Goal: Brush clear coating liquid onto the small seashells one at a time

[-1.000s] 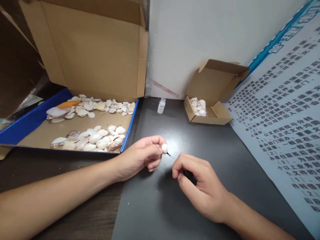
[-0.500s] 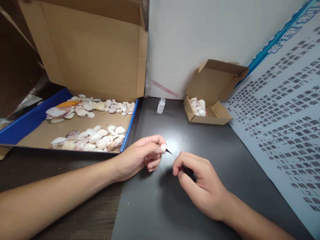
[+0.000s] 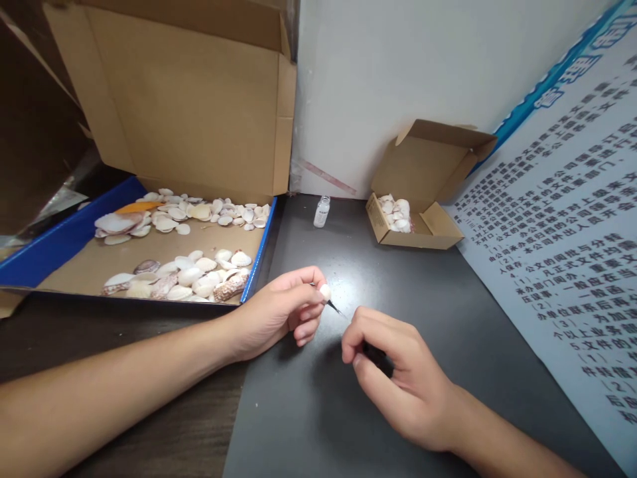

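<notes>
My left hand (image 3: 291,307) pinches a small white seashell (image 3: 325,292) between thumb and index finger, the other fingers loosely curled. In my right hand (image 3: 393,372), the fingers are closed around a black handle, mostly hidden by the palm. It appears to belong to a small brush (image 3: 334,307), whose dark tip lies against or just beside the lower edge of the shell. A thin pale stem leads from the tip toward my right fingertips. Both hands hover over a dark grey mat (image 3: 283,405).
A blue-sided cardboard box (image 3: 79,262) with raised lid holds several seashells (image 3: 192,272) at left. Behind my hands stands a small clear bottle (image 3: 322,212) with a label. A smaller open carton (image 3: 442,229) holds more shells (image 3: 397,214). A printed poster (image 3: 562,265) borders the right side.
My right hand has shifted very slightly down. The brush tip has moved a little down and left along the shell; my left hand has hardly moved.
</notes>
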Demonstrator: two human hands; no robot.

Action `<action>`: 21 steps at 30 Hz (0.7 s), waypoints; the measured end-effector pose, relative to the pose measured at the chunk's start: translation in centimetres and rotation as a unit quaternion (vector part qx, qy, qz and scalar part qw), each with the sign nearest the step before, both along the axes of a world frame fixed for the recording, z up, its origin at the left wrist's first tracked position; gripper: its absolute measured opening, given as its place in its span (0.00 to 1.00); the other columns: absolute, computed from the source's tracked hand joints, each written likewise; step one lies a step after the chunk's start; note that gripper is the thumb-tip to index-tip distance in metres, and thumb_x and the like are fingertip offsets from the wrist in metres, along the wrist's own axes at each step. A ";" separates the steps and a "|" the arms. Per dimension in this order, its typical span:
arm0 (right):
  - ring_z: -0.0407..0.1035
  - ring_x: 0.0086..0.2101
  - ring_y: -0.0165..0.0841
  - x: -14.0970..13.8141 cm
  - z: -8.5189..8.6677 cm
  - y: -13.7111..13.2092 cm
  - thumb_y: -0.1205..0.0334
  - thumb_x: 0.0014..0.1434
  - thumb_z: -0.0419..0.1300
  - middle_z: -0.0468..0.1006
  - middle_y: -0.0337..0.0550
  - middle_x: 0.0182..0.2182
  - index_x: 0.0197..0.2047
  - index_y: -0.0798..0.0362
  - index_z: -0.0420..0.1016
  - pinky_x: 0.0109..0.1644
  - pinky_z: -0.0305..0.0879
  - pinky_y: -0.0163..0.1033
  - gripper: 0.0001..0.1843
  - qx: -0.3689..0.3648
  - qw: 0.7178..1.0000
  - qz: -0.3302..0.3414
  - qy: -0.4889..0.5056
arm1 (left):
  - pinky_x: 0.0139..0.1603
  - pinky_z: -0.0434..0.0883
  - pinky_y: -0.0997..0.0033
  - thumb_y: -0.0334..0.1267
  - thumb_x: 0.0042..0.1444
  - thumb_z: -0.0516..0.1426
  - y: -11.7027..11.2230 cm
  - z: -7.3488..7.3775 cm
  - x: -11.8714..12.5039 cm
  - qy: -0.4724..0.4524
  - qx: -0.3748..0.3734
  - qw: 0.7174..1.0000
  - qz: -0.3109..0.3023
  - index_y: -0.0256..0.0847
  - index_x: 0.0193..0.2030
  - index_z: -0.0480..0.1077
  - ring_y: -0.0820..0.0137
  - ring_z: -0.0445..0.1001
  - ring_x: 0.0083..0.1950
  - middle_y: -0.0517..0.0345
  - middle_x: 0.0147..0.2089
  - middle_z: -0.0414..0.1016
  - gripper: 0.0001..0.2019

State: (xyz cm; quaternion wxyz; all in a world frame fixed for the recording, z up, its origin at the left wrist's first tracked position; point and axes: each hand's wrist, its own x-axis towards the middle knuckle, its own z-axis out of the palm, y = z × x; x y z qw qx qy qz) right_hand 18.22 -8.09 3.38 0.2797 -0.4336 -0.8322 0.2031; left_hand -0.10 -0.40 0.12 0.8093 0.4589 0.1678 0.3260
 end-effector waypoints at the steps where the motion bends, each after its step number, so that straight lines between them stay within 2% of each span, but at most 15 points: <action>1: 0.60 0.26 0.28 0.0 0.0 0.0 0.75 0.51 0.50 0.67 0.36 0.26 0.30 0.53 0.65 0.30 0.55 0.33 0.08 -0.001 1.000 -0.003 -0.002 | 0.20 0.59 0.80 0.32 0.59 0.54 0.0 -0.1 0.0 -0.001 0.001 1.000 -0.001 0.40 0.32 0.59 0.80 0.57 0.17 0.70 0.20 0.56 0.06; 5: 0.60 0.25 0.27 0.0 0.1 0.1 0.75 0.54 0.50 0.67 0.35 0.24 0.29 0.52 0.65 0.30 0.56 0.33 0.09 0.018 0.999 -0.038 0.013 | 0.22 0.59 0.79 0.33 0.58 0.54 0.2 -0.4 0.0 0.001 0.016 1.000 -0.014 0.41 0.33 0.59 0.80 0.58 0.18 0.70 0.20 0.57 0.05; 8: 0.60 0.24 0.27 0.0 0.1 0.2 0.74 0.55 0.50 0.67 0.34 0.23 0.29 0.52 0.65 0.28 0.55 0.33 0.08 0.042 0.999 -0.019 0.025 | 0.24 0.60 0.78 0.33 0.58 0.55 0.2 -0.5 0.0 0.003 0.033 0.999 -0.032 0.41 0.34 0.59 0.80 0.60 0.19 0.70 0.21 0.57 0.05; 10: 0.61 0.24 0.27 0.1 0.1 0.4 0.73 0.54 0.50 0.68 0.35 0.23 0.29 0.52 0.65 0.29 0.56 0.33 0.08 0.033 0.999 -0.026 0.007 | 0.24 0.60 0.78 0.33 0.58 0.55 0.2 -0.5 -0.1 0.003 0.036 0.999 -0.029 0.41 0.34 0.59 0.80 0.59 0.19 0.70 0.21 0.57 0.05; 13: 0.61 0.24 0.28 0.4 0.0 0.9 0.72 0.54 0.49 0.68 0.35 0.22 0.27 0.52 0.65 0.29 0.56 0.33 0.08 0.013 0.997 -0.079 -0.011 | 0.24 0.60 0.78 0.34 0.58 0.55 0.2 -0.4 -0.1 -0.002 0.035 0.999 -0.023 0.41 0.34 0.59 0.80 0.59 0.19 0.71 0.21 0.56 0.06; 16: 0.62 0.24 0.29 0.6 -0.1 1.3 0.70 0.55 0.50 0.68 0.35 0.22 0.27 0.52 0.66 0.29 0.56 0.34 0.08 0.008 0.997 -0.077 -0.006 | 0.25 0.60 0.77 0.35 0.58 0.55 0.2 -0.3 -0.2 -0.005 0.041 0.999 -0.021 0.41 0.33 0.58 0.79 0.59 0.19 0.71 0.21 0.56 0.07; 21: 0.62 0.25 0.29 0.7 0.1 1.6 0.69 0.55 0.50 0.69 0.36 0.22 0.28 0.53 0.66 0.30 0.58 0.34 0.08 0.016 0.998 -0.052 0.014 | 0.24 0.58 0.76 0.36 0.58 0.56 0.1 -0.8 0.0 0.010 0.065 0.998 -0.008 0.42 0.33 0.58 0.79 0.49 0.20 0.72 0.21 0.51 0.08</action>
